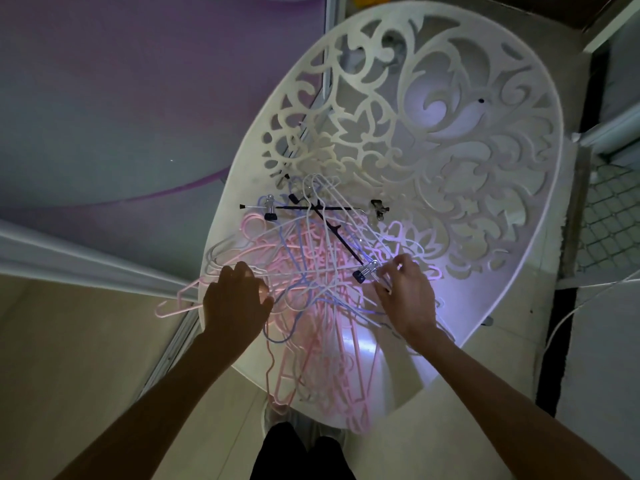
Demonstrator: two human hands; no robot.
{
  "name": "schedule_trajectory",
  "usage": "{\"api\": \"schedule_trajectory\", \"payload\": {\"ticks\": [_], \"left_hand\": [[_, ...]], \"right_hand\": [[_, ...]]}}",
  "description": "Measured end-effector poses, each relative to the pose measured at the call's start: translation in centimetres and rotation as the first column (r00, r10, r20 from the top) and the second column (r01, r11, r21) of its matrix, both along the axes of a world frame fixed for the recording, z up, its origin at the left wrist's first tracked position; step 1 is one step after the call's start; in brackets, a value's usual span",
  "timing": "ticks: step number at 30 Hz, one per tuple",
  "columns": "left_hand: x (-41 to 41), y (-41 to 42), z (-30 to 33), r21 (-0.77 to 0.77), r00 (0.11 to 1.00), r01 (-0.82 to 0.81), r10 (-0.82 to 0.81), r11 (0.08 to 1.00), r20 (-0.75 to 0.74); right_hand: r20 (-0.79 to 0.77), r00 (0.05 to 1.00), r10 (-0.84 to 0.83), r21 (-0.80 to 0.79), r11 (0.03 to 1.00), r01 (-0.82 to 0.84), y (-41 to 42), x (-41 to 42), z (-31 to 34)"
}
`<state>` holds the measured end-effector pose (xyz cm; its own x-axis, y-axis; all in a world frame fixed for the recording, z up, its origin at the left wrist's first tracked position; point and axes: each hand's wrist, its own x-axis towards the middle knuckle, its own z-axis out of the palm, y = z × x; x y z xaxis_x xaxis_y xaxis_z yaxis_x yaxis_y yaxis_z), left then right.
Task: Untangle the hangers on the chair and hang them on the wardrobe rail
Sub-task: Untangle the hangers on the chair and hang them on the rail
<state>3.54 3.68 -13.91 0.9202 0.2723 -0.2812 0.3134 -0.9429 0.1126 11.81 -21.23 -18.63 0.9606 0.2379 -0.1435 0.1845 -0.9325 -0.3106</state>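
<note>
A tangled heap of thin pink, lilac and white plastic-coated wire hangers (311, 292) lies on the seat of a white egg-shaped chair with an ornate cut-out back (450, 140), some of them spilling over the seat's front and left edges. Two black clip hangers with metal clips (311, 207) lie crossed on top of the heap toward the back. The right hand (405, 292) is at the right side of the heap, its fingers curled and pinching thin white wires just beside a metal clip. The left hand (235, 299) rests on the left side of the heap, fingers bent over pink and white wires; whether it grips them I cannot tell. A white cable (581, 306) trails along the floor right of the chair.
</note>
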Motion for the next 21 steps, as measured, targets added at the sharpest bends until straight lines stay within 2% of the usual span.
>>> {"api": "schedule_trajectory", "payload": {"ticks": [2,4,7,9,10,13,14,16,18,19,21], "left_hand": [[0.5,-0.3,-0.1,-0.126,0.996,-0.012,0.023,0.992,0.088],[0.9,-0.7,-0.4,-0.21,0.995,0.05,-0.031,0.976,0.096],[1.2,-1.6,-1.2,-0.271,0.994,0.092,-0.105,0.958,-0.033],[1.3,-1.8,-1.8,-0.307,0.994,0.046,-0.076,0.951,-0.084],[1.4,-1.8,-2.0,-0.316,0.994,0.027,-0.058,0.948,-0.09],[1.5,-1.9,-1.9,-0.315,1.0,0.003,-0.006,0.949,-0.008],[1.5,-1.9,-1.6,-0.331,0.998,-0.011,0.029,0.943,0.047],[2.0,-1.8,-1.1,-0.426,0.984,-0.049,0.116,0.903,0.132],[2.8,-1.8,-0.5,-0.58,0.971,-0.11,0.213,0.807,0.112],[3.4,-1.9,0.1,-0.691,0.954,-0.186,0.298,0.699,0.044],[4.8,-2.4,1.7,-0.861,0.869,-0.381,0.448,0.337,-0.209]], "right_hand": [[-0.087,0.995,-0.054,0.018,0.998,0.056,0.1,-0.6,0.2],[-0.191,0.977,-0.099,0.068,0.991,0.114,0.1,-0.8,0.0],[-0.395,0.914,-0.097,0.222,0.955,0.197,0.4,-0.7,-0.2],[-0.548,0.832,-0.083,0.308,0.905,0.293,0.5,-0.3,0.0],[-0.583,0.81,-0.063,0.301,0.909,0.288,0.3,-0.1,0.1],[-0.504,0.863,0.006,0.08,0.996,0.039,-0.5,0.5,0.9],[-0.442,0.897,0.003,-0.005,1.0,-0.006,-0.9,0.5,1.3],[-0.334,0.943,-0.007,-0.021,1.0,0.0,-1.7,0.7,2.1],[-0.247,0.966,-0.07,0.044,0.996,0.084,-2.0,1.1,2.9],[-0.236,0.966,-0.105,0.083,0.988,0.128,-2.0,1.4,3.1],[-0.257,0.963,-0.087,0.156,0.979,0.13,-1.2,1.5,3.9]]}}
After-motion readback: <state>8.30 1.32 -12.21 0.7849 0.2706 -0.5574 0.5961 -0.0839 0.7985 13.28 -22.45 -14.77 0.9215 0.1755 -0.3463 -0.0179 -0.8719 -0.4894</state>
